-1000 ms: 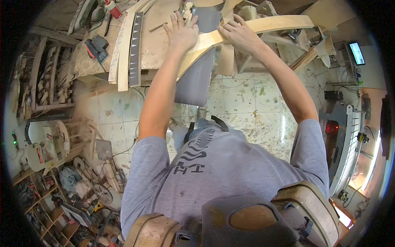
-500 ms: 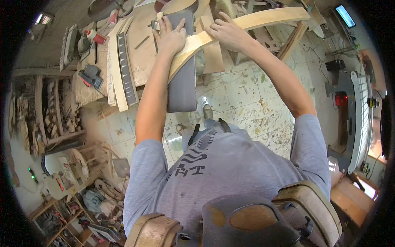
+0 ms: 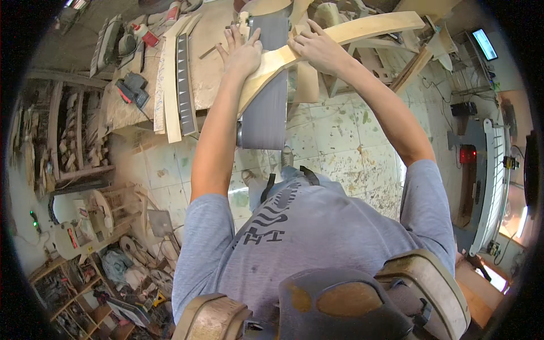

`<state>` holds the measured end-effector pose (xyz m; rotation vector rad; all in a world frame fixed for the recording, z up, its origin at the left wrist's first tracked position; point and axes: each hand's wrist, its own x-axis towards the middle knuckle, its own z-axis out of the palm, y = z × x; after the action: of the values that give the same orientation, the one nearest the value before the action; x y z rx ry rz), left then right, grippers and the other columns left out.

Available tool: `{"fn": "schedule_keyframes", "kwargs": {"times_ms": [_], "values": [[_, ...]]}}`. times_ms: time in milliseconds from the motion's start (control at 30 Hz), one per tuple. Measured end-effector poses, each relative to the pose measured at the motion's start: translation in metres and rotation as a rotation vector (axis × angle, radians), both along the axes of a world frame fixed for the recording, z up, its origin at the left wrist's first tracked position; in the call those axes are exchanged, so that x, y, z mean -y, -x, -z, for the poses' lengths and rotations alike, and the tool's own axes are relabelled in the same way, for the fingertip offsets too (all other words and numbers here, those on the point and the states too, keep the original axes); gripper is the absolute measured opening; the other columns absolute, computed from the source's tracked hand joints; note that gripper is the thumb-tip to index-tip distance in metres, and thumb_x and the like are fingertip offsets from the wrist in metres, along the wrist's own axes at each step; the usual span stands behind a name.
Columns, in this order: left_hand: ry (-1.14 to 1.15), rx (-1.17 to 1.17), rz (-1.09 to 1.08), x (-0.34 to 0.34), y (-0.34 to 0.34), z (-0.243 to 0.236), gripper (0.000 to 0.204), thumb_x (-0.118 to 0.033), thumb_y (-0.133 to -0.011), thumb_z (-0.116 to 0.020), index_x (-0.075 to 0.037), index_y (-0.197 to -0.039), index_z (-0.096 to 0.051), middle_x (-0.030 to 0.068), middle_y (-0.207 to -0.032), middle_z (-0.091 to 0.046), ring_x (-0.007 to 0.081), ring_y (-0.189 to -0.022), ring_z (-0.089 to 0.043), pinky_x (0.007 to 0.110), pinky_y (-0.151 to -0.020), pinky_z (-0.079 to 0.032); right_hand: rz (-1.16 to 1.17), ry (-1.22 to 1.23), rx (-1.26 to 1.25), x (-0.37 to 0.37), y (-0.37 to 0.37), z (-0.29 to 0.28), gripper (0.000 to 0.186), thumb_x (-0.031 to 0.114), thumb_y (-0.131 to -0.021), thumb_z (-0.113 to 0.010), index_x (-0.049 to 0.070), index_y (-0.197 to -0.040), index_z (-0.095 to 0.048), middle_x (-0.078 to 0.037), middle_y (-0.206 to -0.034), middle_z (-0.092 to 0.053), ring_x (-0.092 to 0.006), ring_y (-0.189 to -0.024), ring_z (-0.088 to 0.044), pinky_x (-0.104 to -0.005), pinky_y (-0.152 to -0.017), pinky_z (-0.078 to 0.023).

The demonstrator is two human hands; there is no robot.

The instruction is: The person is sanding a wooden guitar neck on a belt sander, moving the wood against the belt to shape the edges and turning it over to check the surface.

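A long curved piece of pale wood (image 3: 362, 29) lies across the dark belt of a belt sander (image 3: 265, 116), its broad left end over the belt. My left hand (image 3: 245, 56) presses on that end from above, fingers spread and stretched out past the wood's far edge. Farther right along the curve, my right hand (image 3: 318, 50) grips the wood with bent fingers, the index finger raised. From there the free end of the piece reaches out to the far right. What touches the belt underneath is hidden by the wood.
Left of the sander, a workbench (image 3: 209, 73) carries wooden strips (image 3: 170, 90), a dark strip with pale triangles (image 3: 184, 79), a black-and-red power tool (image 3: 133, 90) and a red bottle (image 3: 146, 35). Wooden frame parts (image 3: 411, 68) stand at the far right. Tiled floor (image 3: 345, 133) lies below.
The view has shifted a little, so the bench and sander sit farther right in it. Both hands and the wood's left end have moved slightly right in the picture; their hold looks the same.
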<state>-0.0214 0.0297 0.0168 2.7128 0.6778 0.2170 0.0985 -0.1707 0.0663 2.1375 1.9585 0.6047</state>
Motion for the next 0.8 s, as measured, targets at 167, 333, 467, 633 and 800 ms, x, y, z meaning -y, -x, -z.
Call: {"fn": "schedule_keyframes", "kwargs": {"times_ms": [167,333,467,633,800], "values": [[0.001,-0.023,-0.021,-0.002,0.002,0.000,0.055,-0.039,-0.102,-0.025,-0.033,-0.157,-0.030,0.0199,-0.167,0.000,0.0385,-0.154,0.006,0.064,-0.118,0.006,-0.030,-0.044,0.020,-0.007,-0.005,0.010,0.034,0.008,-0.090,-0.056,0.004,-0.123,-0.061,-0.007,-0.109,-0.066,-0.0219,-0.117,-0.058,-0.0490,-0.119,-0.030],[-0.003,0.012,0.010,0.007,-0.016,0.003,0.055,-0.040,-0.102,-0.025,-0.034,-0.157,-0.030,0.0208,-0.166,0.000,0.0384,-0.154,0.005,0.065,-0.118,0.007,-0.004,-0.023,0.005,0.010,-0.016,0.004,0.043,0.010,-0.085,-0.060,0.004,-0.128,-0.058,-0.005,-0.109,-0.064,-0.0205,-0.117,-0.057,-0.0490,-0.121,-0.027],[-0.022,0.042,0.015,0.015,-0.030,0.009,0.055,-0.039,-0.102,-0.025,-0.033,-0.157,-0.031,0.0210,-0.166,0.000,0.0381,-0.154,0.005,0.065,-0.118,0.007,0.030,0.055,-0.011,0.019,-0.026,-0.005,0.045,0.010,-0.086,-0.058,0.005,-0.131,-0.057,-0.004,-0.108,-0.063,-0.0194,-0.117,-0.056,-0.0489,-0.122,-0.025],[-0.027,0.067,-0.017,0.016,-0.025,0.009,0.055,-0.039,-0.102,-0.026,-0.034,-0.156,-0.031,0.0211,-0.166,-0.001,0.0387,-0.154,0.004,0.065,-0.118,0.005,-0.035,0.039,0.023,0.013,-0.032,-0.006,0.044,0.010,-0.087,-0.057,0.006,-0.130,-0.057,-0.003,-0.109,-0.063,-0.0184,-0.118,-0.056,-0.0495,-0.123,-0.023],[-0.016,0.056,-0.088,0.005,-0.013,0.009,0.055,-0.039,-0.102,-0.027,-0.034,-0.156,-0.033,0.0213,-0.166,-0.002,0.0389,-0.154,0.004,0.065,-0.118,0.005,-0.119,-0.015,0.032,-0.007,-0.032,0.000,0.046,0.007,-0.085,-0.058,0.006,-0.132,-0.055,-0.003,-0.112,-0.062,-0.0183,-0.119,-0.057,-0.0506,-0.123,-0.023]]}}
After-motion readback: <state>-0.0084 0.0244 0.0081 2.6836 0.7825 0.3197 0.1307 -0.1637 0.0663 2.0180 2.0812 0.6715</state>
